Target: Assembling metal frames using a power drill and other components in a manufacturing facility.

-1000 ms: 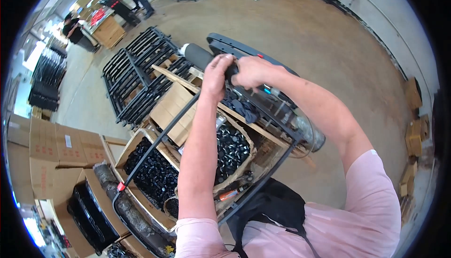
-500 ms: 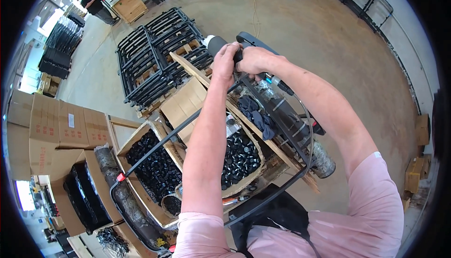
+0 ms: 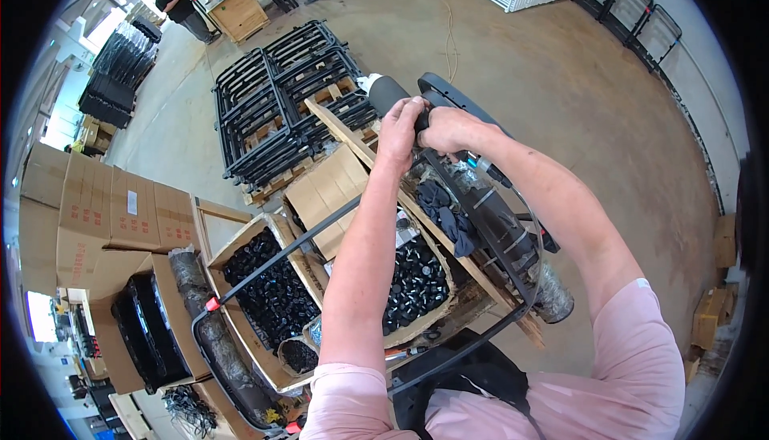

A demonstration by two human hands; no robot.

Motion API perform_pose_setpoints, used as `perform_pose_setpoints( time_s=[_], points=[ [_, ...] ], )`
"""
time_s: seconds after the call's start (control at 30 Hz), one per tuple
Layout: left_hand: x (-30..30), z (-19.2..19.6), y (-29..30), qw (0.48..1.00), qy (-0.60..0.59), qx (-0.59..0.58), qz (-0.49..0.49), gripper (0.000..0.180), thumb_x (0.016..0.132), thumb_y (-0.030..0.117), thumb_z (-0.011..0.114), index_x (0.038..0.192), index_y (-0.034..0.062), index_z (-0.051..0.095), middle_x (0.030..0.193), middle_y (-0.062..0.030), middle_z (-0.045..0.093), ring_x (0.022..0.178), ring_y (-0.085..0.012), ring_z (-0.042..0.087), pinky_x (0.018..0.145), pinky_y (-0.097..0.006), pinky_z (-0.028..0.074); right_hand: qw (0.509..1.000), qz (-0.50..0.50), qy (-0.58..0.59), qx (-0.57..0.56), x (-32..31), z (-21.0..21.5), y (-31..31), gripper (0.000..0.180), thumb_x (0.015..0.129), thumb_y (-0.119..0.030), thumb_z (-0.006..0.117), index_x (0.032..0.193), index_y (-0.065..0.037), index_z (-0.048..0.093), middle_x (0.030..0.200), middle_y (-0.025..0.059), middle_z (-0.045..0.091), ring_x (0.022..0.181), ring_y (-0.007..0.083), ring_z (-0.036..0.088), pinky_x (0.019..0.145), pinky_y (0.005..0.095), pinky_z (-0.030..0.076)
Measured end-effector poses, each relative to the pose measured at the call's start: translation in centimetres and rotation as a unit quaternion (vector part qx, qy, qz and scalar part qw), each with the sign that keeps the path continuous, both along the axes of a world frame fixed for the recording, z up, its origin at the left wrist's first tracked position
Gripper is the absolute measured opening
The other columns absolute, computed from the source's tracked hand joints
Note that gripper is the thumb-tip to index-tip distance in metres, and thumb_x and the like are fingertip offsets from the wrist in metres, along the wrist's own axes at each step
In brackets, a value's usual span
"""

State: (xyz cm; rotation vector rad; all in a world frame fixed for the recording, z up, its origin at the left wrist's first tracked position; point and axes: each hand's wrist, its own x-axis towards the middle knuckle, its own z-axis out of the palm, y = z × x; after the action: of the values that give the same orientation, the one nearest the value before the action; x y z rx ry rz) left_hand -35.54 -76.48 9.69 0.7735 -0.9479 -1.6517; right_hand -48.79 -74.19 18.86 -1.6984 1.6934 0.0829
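both hands unmoved: 2 hands, left hand (image 3: 399,131) & right hand (image 3: 448,129), fingers closed round 1 foam tube (image 3: 390,92).

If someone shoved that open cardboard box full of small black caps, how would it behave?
The cardboard box would probably feel heavy for its size, since the black caps fill it nearly to the brim. Its walls already bulge outward, so it may sag or flex rather than slide cleanly. With its top open, the loose caps could spill if it tipped.

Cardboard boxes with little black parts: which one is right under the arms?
The open cardboard box beneath the left forearm; the other box of black parts sits further left.
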Motion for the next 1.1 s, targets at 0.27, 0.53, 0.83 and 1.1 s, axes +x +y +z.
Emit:
perform_pose_setpoints(
  time_s=[0.27, 0.53, 0.83, 1.1],
  points=[
    [0.1, -0.4, 1.0, 0.999, -0.035, 0.000, 0.026, 0.037, 0.104, 0.032, 0.069, 0.122, -0.0004, 0.068, 0.107, -0.0063, 0.071, 0.098, -0.0145, 0.064, 0.090, -0.032, 0.052, 1.000, -0.028, 0.006, 0.010, 0.3, -1.9, -0.1, 0.036, 0.090, -0.033, 0.062, 0.084, 0.001, 0.075, 0.074, 0.0124, 0.075, 0.069, 0.0262, 0.075, 0.068, 0.0444, 0.056],
    [-0.5, 0.0, 1.7, 0.996, -0.064, 0.012, 0.057, 0.042, 0.102, 0.033, 0.074, 0.127, 0.0002, 0.066, 0.114, -0.0076, 0.071, 0.103, -0.0151, 0.064, 0.093, -0.033, 0.053, 0.996, -0.060, -0.068, 0.019, -0.4, -4.1, -1.2, 0.020, 0.084, -0.020, 0.070, 0.080, 0.000, 0.074, 0.075, 0.0111, 0.073, 0.066, 0.0242, 0.072, 0.064, 0.0399, 0.056],
    [3.4, -2.8, 9.7, 0.943, -0.200, -0.094, 0.250, 0.039, 0.106, 0.033, 0.067, 0.119, -0.0031, 0.066, 0.108, -0.0093, 0.071, 0.100, -0.0159, 0.065, 0.091, -0.032, 0.052, 0.988, -0.100, -0.115, 0.013, 1.0, -2.6, -0.5, 0.012, 0.080, -0.009, 0.069, 0.071, -0.001, 0.070, 0.068, 0.0082, 0.067, 0.057, 0.0195, 0.065, 0.053, 0.0369, 0.050],
    [14.7, -6.5, 28.3, 0.979, -0.044, 0.121, 0.160, 0.029, 0.109, 0.029, 0.061, 0.111, 0.0013, 0.068, 0.093, -0.0037, 0.069, 0.081, -0.0124, 0.064, 0.077, -0.029, 0.055, 0.978, -0.092, -0.176, -0.070, 0.7, -1.4, 1.5, 0.019, 0.087, -0.021, 0.073, 0.082, -0.003, 0.071, 0.071, 0.0051, 0.066, 0.057, 0.0168, 0.062, 0.053, 0.0328, 0.050]
  ],
)
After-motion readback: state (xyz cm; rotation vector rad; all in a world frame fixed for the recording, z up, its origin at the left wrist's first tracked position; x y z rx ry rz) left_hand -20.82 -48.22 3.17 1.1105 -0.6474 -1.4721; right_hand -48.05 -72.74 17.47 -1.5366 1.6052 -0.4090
